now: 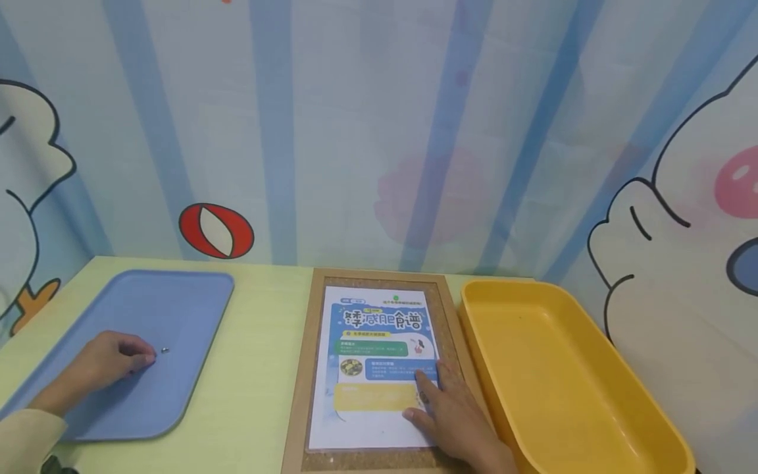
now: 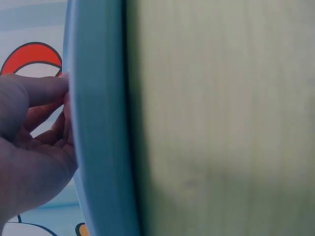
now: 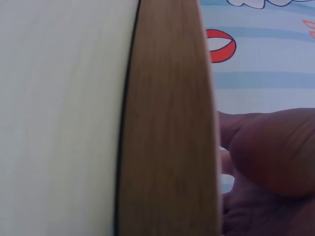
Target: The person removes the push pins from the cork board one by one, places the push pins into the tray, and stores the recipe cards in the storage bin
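Note:
My left hand (image 1: 112, 359) is low over the blue tray (image 1: 195, 296), its fingers bent and its thumb and fingertips close together at the tray's surface. Just beyond those tips lies a tiny shiny metal piece (image 1: 165, 350), too small to identify. Whether anything is between the fingertips does not show. My right hand (image 1: 453, 411) rests with spread, relaxed fingers on the lower right of a printed sheet (image 1: 361, 431), which lies on a wood-framed corkboard (image 1: 298, 388). In the left wrist view the tray's rim (image 2: 101, 123) partly hides the left fingertips; the board's wooden edge (image 3: 170, 123) hides the right ones.
To the right of the corkboard stands a deep yellow bin (image 1: 551, 375), its wall close against the board. A strip of pale table (image 1: 254, 355) separates tray and board. Behind everything hangs a striped cartoon curtain (image 1: 355, 131).

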The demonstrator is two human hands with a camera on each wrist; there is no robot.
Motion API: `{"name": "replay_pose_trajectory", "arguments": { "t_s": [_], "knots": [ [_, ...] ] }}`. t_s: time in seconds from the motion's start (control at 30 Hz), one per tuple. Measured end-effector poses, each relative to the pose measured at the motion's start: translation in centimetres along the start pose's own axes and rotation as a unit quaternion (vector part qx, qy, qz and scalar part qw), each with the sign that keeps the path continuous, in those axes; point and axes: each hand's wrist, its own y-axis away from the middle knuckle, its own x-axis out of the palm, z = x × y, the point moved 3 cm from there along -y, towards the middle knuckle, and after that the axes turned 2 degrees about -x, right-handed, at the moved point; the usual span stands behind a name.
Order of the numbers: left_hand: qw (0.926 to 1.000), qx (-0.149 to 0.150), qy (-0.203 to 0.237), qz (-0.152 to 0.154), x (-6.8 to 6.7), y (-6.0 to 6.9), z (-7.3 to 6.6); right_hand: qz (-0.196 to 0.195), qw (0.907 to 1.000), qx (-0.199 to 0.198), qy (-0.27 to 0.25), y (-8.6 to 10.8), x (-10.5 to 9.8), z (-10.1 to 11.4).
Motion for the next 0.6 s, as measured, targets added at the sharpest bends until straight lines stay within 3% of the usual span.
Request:
{"name": "replay_pose_trajectory", "arguments": {
  "t_s": [0.3, 0.6],
  "knots": [
    [0.9999, -0.014, -0.001, -0.006, -0.07, 0.22, 0.33, 0.008, 1.0, -0.002, 0.0, -0.09, -0.01, 0.24],
    [0.999, -0.033, 0.02, 0.024, -0.4, 0.02, 0.67, 0.022, 0.9995, 0.011, -0.021, -0.33, -0.13, 0.21]
  ]
}}
